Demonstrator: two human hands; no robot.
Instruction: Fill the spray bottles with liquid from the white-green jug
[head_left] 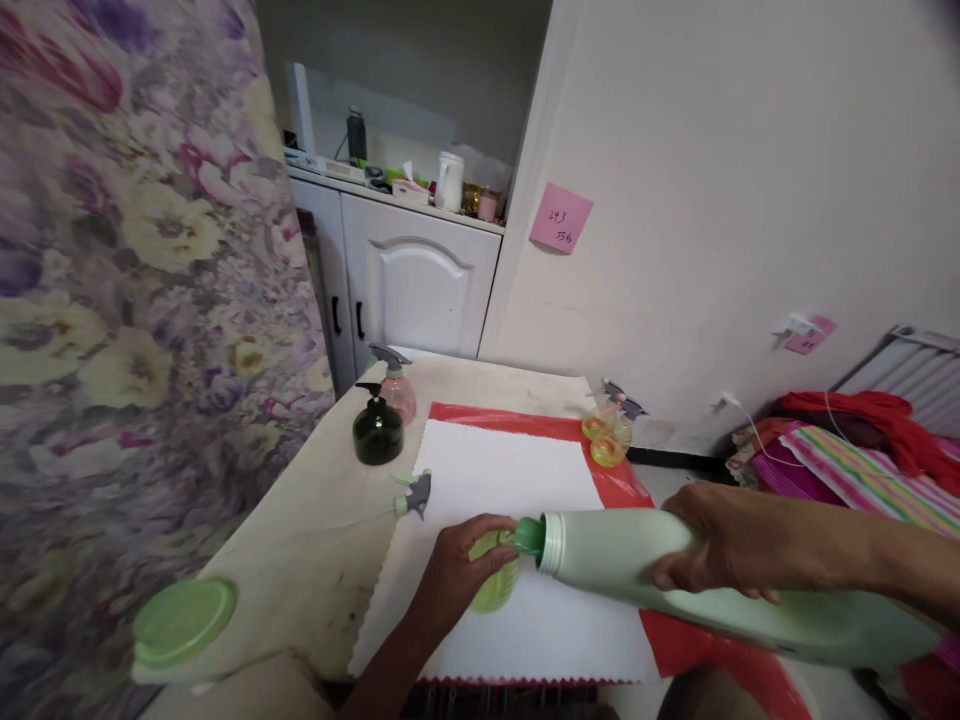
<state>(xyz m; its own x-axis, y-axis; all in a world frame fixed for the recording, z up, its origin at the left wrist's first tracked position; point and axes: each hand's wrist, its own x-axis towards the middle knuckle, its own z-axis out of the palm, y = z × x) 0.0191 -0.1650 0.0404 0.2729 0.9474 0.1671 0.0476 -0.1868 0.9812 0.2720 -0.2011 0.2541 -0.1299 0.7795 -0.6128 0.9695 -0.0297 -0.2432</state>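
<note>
My left hand (461,565) is closed around the neck of a small yellow-green clear bottle (496,590) on the white sheet. My right hand (705,545) grips a large pale green detergent bottle (615,545), tipped on its side. Its green spout (529,537) points left and meets the small bottle's mouth; whether liquid is flowing I cannot tell. A grey and green spray trigger head (415,497) with a thin tube lies loose to the left of the sheet. A round green cap (184,620) rests at the table's near left.
Toward the back left are a dark green pump bottle (378,432) and a pink spray bottle (399,393). Yellow spray bottles (609,440) stand at the back right. Red plastic (517,421) lies under the white sheet (517,460). A floral curtain (150,300) hangs along the left.
</note>
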